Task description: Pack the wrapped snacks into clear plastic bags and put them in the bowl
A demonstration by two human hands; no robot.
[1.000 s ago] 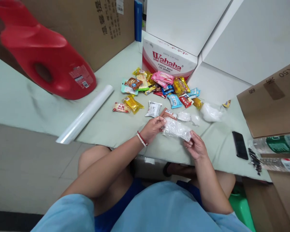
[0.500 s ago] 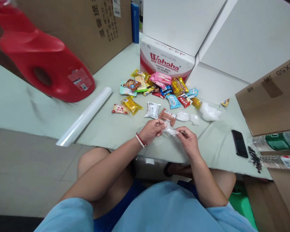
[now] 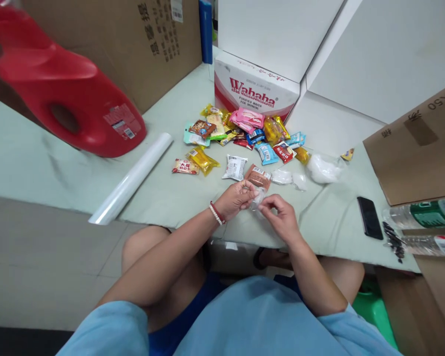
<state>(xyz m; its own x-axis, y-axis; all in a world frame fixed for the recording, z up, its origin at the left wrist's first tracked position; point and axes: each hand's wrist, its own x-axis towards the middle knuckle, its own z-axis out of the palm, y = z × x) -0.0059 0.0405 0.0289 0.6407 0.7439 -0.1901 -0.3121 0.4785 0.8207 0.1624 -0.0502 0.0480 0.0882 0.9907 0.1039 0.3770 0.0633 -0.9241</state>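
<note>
A clear plastic wrapper [image 3: 258, 199], stretched wide between two hands a second ago, is now gathered into a small crumpled bundle, suggesting that the handling has passed from spreading it out to drawing it together. The left hand [image 3: 237, 200] pinches the bundle between thumb and fingers; the right hand [image 3: 280, 215], drawn in close, pinches its near edge between thumb and forefinger. The left forearm reaches in on a long slant, bracelets [image 3: 217, 213] at the wrist, knuckles up; the right forearm rises more steeply, its hand turned inward with fingertips aimed at the other's. Just beyond the grip lies a brown packet [image 3: 258, 176], with a white packet [image 3: 235, 167] to its left and small clear bundles [image 3: 282, 177] to its right. Farther beyond the grip, a heap of wrapped snacks [image 3: 249, 118] sits against a water carton [image 3: 255, 86]; well left of the grip rests a white roll [image 3: 133, 178].
</note>
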